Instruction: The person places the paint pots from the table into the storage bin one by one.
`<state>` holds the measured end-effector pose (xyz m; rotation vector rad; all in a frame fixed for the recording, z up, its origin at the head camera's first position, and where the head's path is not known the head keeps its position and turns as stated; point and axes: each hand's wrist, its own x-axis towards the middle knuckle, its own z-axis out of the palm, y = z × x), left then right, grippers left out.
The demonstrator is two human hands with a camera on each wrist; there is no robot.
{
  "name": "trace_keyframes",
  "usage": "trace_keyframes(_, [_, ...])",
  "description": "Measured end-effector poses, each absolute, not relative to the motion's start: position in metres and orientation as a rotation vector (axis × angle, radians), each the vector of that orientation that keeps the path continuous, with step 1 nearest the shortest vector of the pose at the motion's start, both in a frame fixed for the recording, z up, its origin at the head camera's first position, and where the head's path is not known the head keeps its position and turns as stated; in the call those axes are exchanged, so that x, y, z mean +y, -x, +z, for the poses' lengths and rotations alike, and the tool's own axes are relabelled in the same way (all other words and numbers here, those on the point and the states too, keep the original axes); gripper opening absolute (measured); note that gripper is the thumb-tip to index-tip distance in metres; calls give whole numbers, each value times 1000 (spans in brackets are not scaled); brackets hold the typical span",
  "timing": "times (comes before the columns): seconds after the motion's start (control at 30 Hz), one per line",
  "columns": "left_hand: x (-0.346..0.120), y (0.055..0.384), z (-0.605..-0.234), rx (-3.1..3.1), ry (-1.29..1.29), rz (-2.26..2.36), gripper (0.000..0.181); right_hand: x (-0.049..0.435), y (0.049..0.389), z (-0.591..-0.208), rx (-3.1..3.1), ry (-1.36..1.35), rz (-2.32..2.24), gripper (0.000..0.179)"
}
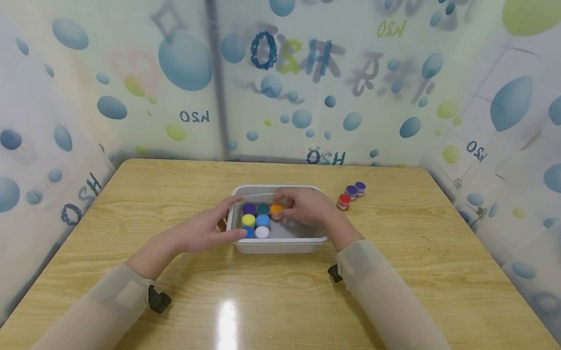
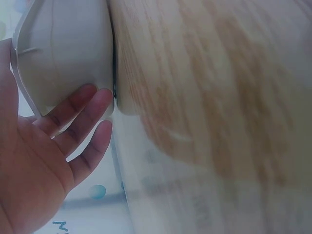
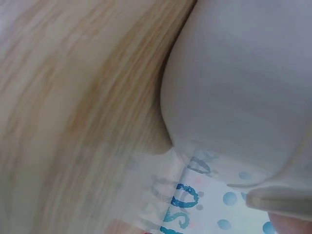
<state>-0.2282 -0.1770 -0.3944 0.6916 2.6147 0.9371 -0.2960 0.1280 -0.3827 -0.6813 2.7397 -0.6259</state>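
Note:
A white plastic tub (image 1: 283, 246) stands on the wooden table, with small paint jars in its left part. Their lids are purple, teal, yellow, white, light blue and dark blue. My left hand (image 1: 205, 229) grips the tub's left end; in the left wrist view the fingers (image 2: 80, 109) lie against its outer wall. Reaching inside the tub, my right hand (image 1: 305, 206) pinches an orange-lidded paint jar (image 1: 275, 211) beside the teal one (image 1: 263, 209). In the right wrist view the tub's wall (image 3: 239, 87) covers most of that hand and hides the jar.
To the right, behind the tub, a red-lidded jar (image 1: 343, 202) and two purple-lidded jars (image 1: 351, 191) stand in a slanting row on the table (image 1: 174, 184). Patterned fabric walls (image 1: 290, 100) rise behind and at both sides.

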Motion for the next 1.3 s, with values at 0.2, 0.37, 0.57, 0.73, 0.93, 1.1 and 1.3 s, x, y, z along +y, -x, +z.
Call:
trace_keyframes(0.2, [-177, 228, -393, 2621, -692, 932, 96, 133, 292, -378, 2706, 671, -898, 35])
trace_keyframes(0.37, [-176, 227, -393, 2623, -691, 927, 96, 140, 288, -374, 2697, 708, -1211, 31])
trace_keyframes(0.57, [-175, 227, -393, 2633, -687, 907, 97, 155, 279, -367, 2672, 653, -1423, 28])
trace_keyframes(0.73, [-175, 227, -394, 2630, -680, 908, 98, 179, 272, -364, 2664, 596, -1490, 28])
trace_keyframes(0.93, [-176, 227, -394, 2616, -677, 924, 97, 219, 271, -371, 2713, 567, -1511, 29])
trace_keyframes(1.1, [-177, 226, -394, 2622, -668, 915, 97, 253, 269, -377, 2730, 500, -1484, 30])
trace_keyframes(1.3, [-178, 225, -394, 2626, -665, 913, 97, 288, 267, -381, 2803, 410, -1307, 34])
